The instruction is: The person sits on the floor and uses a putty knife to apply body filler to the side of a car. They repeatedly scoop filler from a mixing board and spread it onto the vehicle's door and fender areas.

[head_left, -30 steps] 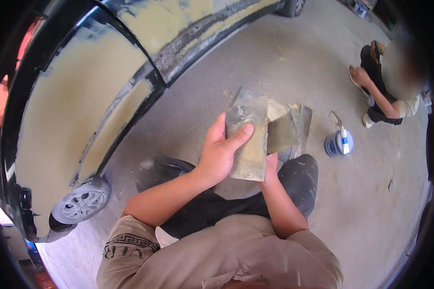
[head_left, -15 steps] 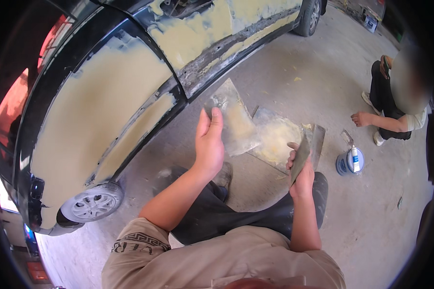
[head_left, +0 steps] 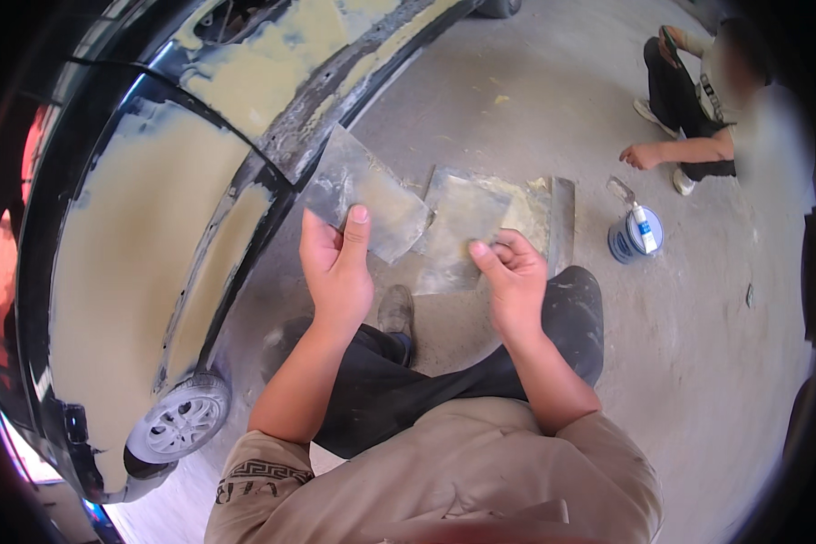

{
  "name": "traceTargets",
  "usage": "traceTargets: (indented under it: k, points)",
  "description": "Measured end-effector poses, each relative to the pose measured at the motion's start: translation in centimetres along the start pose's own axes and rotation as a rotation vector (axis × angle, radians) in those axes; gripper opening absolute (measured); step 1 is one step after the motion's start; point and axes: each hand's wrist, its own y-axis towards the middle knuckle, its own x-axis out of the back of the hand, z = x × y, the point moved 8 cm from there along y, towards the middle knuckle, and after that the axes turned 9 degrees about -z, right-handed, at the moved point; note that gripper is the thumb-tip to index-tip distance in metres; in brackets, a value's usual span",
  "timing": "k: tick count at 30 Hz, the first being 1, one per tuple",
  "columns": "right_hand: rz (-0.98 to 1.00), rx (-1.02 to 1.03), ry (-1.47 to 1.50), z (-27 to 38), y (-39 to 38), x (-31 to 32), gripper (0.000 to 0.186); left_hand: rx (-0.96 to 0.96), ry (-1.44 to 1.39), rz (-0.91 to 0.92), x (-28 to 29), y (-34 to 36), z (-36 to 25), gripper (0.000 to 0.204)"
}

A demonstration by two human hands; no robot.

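My left hand [head_left: 338, 267] grips a flat metal putty spreader [head_left: 385, 207], its thumb on top of the smeared sheet. In my right hand [head_left: 519, 286] is a second thin, flat putty spreader [head_left: 467, 213], pinched at its lower right edge between thumb and fingers. The two sheets lie close side by side, their facing edges nearly meeting; whether they touch I cannot tell. Partly hidden behind the right one, a putty-smeared mixing board [head_left: 533, 201] rests on the floor. Along its right side runs a grey strip [head_left: 562, 222].
On the left stands a dark car [head_left: 140, 236] with beige filler on its panels, its wheel [head_left: 186, 422] near me. To the right is a blue can [head_left: 622, 247] with a tube [head_left: 645, 230] and a small putty knife [head_left: 622, 189] on top. A person [head_left: 698, 145] crouches beyond.
My right hand has swung left and turned its spreader from edge-on to flat, bringing it next to the other. My left hand has shifted left with its spreader. The whole view has shifted.
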Motion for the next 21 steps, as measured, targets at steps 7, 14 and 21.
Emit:
traceTargets:
  k: [7,14,21]
  points:
    - [-0.025,0.062,-0.034,0.2,0.6,-0.7,0.018,-0.171,0.238,0.164,-1.7,-1.8,0.0,0.033]
    - [-0.096,0.151,0.051,3.3,2.2,-1.3,0.02,-0.18,0.642,0.383,-2.6,-3.2,0.5,0.03]
    - [0.043,0.164,0.409,3.5,6.8,0.3,0.019,-0.237,0.824,0.479,-1.5,0.0,-1.6,0.019]
